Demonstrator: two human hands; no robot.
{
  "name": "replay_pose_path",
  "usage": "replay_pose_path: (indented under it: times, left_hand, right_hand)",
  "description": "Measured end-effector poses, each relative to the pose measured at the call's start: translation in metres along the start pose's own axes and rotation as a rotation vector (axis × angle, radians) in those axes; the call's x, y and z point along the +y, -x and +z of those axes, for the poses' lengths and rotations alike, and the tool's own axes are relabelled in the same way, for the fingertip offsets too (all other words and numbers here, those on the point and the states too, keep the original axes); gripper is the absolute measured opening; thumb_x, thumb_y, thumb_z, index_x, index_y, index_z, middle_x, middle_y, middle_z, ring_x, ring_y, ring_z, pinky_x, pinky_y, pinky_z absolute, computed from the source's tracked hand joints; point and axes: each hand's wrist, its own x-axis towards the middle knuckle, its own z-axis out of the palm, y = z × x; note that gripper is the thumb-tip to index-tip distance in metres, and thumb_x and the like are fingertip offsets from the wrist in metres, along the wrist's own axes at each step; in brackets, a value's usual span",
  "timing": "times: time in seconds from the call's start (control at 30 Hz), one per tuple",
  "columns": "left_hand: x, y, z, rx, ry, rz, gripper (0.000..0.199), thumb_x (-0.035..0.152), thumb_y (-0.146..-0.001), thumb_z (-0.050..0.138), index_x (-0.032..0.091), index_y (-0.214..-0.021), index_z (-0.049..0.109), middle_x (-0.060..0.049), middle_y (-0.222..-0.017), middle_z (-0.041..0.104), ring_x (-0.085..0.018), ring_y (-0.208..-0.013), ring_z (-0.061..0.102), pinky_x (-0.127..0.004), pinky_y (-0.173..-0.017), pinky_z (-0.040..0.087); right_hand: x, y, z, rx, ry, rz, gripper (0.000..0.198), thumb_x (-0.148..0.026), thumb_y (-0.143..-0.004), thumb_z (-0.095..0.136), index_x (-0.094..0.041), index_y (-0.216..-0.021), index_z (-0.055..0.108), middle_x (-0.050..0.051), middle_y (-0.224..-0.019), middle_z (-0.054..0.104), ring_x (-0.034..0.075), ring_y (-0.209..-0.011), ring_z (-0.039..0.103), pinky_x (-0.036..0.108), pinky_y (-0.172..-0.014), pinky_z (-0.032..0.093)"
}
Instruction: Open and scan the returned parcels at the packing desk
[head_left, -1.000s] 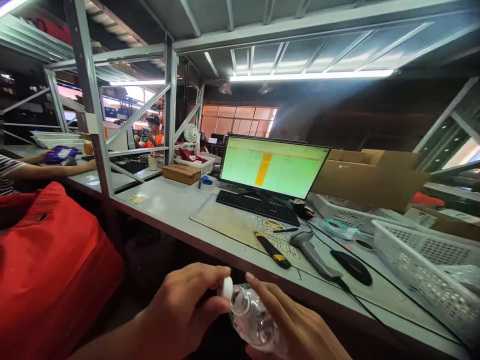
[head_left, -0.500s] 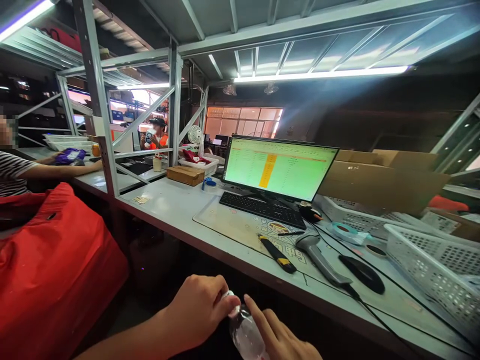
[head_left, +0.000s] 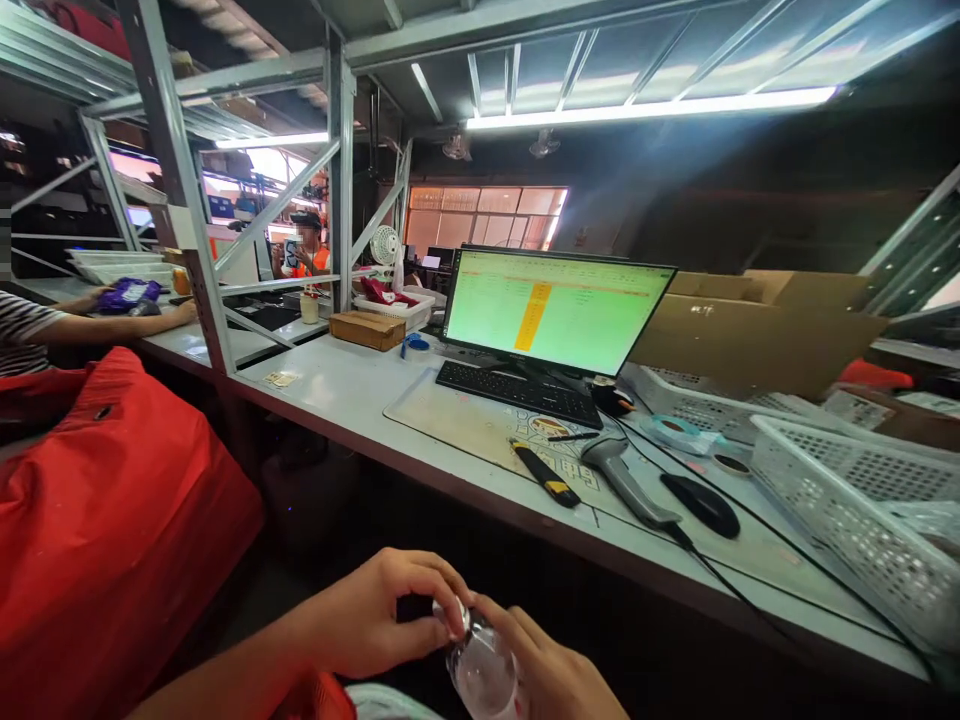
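A clear plastic bottle (head_left: pixel 482 672) is low in the middle of the view, tilted, in front of the desk edge. My right hand (head_left: pixel 555 660) is wrapped round its right side, with the index finger reaching up to the neck. At the top of the bottle, my left hand (head_left: pixel 390 615) pinches the whitish cap (head_left: pixel 452 614) between thumb and fingers. Whether the cap is still seated on the neck is hard to see. The lower end of the bottle is cut off by the frame.
On the desk (head_left: pixel 315 400) are a monitor (head_left: pixel 555 310), keyboard (head_left: pixel 517 392), utility knife (head_left: pixel 546 474), barcode scanner (head_left: pixel 626 482) and mouse (head_left: pixel 699 505). White baskets (head_left: pixel 847 520) stand at right. A big red bag (head_left: pixel 127 520) is at left, near a person's arm (head_left: pixel 120 325).
The view has tilted down slightly. My left fingers have shifted their grip around the cap, and both hands are closer together at the bottle's neck. A red edge and pale cloth now show below.
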Motion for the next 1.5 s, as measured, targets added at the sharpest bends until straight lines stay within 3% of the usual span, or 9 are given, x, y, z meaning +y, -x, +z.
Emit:
replay_pose_path:
  times: [0.17, 0.27, 0.4, 0.5, 0.63, 0.83, 0.97, 1.1, 1.5]
  left_hand:
    - [-0.029, 0.004, 0.039, 0.249, 0.406, -0.210, 0.036, 0.048, -0.091, 0.076, 0.013, -0.094, 0.068, -0.009, -0.083, 0.075, -0.016, -0.074, 0.069, -0.028, -0.072, 0.053]
    - [-0.044, 0.002, 0.042, 0.308, 0.416, -0.158, 0.043, 0.054, -0.087, 0.079, 0.014, -0.095, 0.067, -0.009, -0.083, 0.076, -0.016, -0.071, 0.068, -0.026, -0.066, 0.051]
    - [-0.047, 0.003, 0.021, 0.224, -0.007, -0.055, 0.044, 0.055, -0.084, 0.080, 0.015, -0.102, 0.074, -0.009, -0.101, 0.075, -0.020, -0.095, 0.068, -0.031, -0.088, 0.052]
    - [-0.038, 0.007, 0.004, 0.116, -0.217, -0.109, 0.044, 0.058, -0.087, 0.076, 0.016, -0.103, 0.077, -0.007, -0.098, 0.071, -0.017, -0.088, 0.064, -0.027, -0.080, 0.050]
    - [-0.015, 0.012, -0.004, -0.035, -0.296, -0.187, 0.035, 0.044, -0.099, 0.065, 0.023, -0.125, 0.074, -0.007, -0.111, 0.070, -0.017, -0.097, 0.065, -0.027, -0.086, 0.051]
    - [-0.009, 0.009, 0.004, 0.040, -0.292, -0.233, 0.035, 0.046, -0.098, 0.065, 0.024, -0.124, 0.074, -0.006, -0.112, 0.071, -0.018, -0.101, 0.065, -0.028, -0.089, 0.049]
    - [-0.022, 0.001, 0.008, 0.137, -0.494, -0.367, 0.049, 0.064, -0.094, 0.061, 0.018, -0.103, 0.076, -0.005, -0.091, 0.072, -0.019, -0.081, 0.064, -0.029, -0.071, 0.043]
    - [-0.022, -0.005, 0.008, -0.057, -0.709, -0.508, 0.059, 0.063, -0.101, 0.046, 0.019, -0.074, 0.073, -0.005, -0.067, 0.068, -0.017, -0.061, 0.056, -0.030, -0.060, 0.026]
    - [-0.032, 0.003, 0.008, -0.148, -0.632, -0.388, 0.032, 0.045, -0.103, 0.055, 0.017, -0.092, 0.065, -0.004, -0.090, 0.070, -0.018, -0.080, 0.061, -0.028, -0.071, 0.039]
  right_hand:
    - [-0.014, 0.001, -0.002, -0.127, 0.008, 0.051, 0.100, -0.025, -0.065, 0.081, -0.042, -0.155, 0.039, 0.002, -0.118, 0.066, 0.021, -0.086, 0.072, 0.029, -0.068, 0.054]
    - [-0.015, 0.004, 0.001, -0.118, -0.020, 0.022, 0.102, -0.025, -0.065, 0.081, -0.041, -0.156, 0.037, 0.003, -0.119, 0.066, 0.023, -0.091, 0.072, 0.030, -0.072, 0.055]
    - [-0.013, 0.011, 0.003, -0.065, -0.028, 0.027, 0.105, -0.017, -0.064, 0.073, -0.039, -0.158, 0.033, 0.005, -0.125, 0.065, 0.024, -0.095, 0.072, 0.030, -0.074, 0.056]
    - [-0.013, 0.013, 0.006, -0.069, 0.008, 0.072, 0.104, -0.013, -0.062, 0.067, -0.035, -0.158, 0.034, 0.007, -0.130, 0.064, 0.024, -0.091, 0.073, 0.036, -0.077, 0.058]
    - [-0.011, 0.013, 0.012, -0.067, 0.095, 0.078, 0.099, -0.018, -0.065, 0.066, -0.033, -0.158, 0.035, 0.009, -0.129, 0.065, 0.028, -0.097, 0.073, 0.041, -0.078, 0.058]
    - [-0.017, 0.009, 0.007, -0.054, 0.151, 0.106, 0.096, -0.020, -0.069, 0.066, -0.034, -0.159, 0.036, 0.009, -0.131, 0.065, 0.029, -0.105, 0.071, 0.038, -0.076, 0.056]
    - [-0.036, 0.003, -0.009, -0.151, 0.183, 0.161, 0.092, -0.021, -0.068, 0.067, -0.029, -0.156, 0.043, 0.012, -0.130, 0.065, 0.031, -0.102, 0.071, 0.039, -0.075, 0.054]
    - [-0.044, -0.001, -0.019, -0.230, 0.152, 0.165, 0.089, -0.021, -0.071, 0.068, -0.029, -0.156, 0.044, 0.011, -0.130, 0.065, 0.031, -0.108, 0.069, 0.037, -0.079, 0.051]
    - [-0.035, -0.006, -0.025, -0.354, 0.016, 0.165, 0.091, -0.025, -0.077, 0.075, -0.025, -0.160, 0.038, 0.012, -0.133, 0.061, 0.033, -0.118, 0.064, 0.045, -0.092, 0.050]
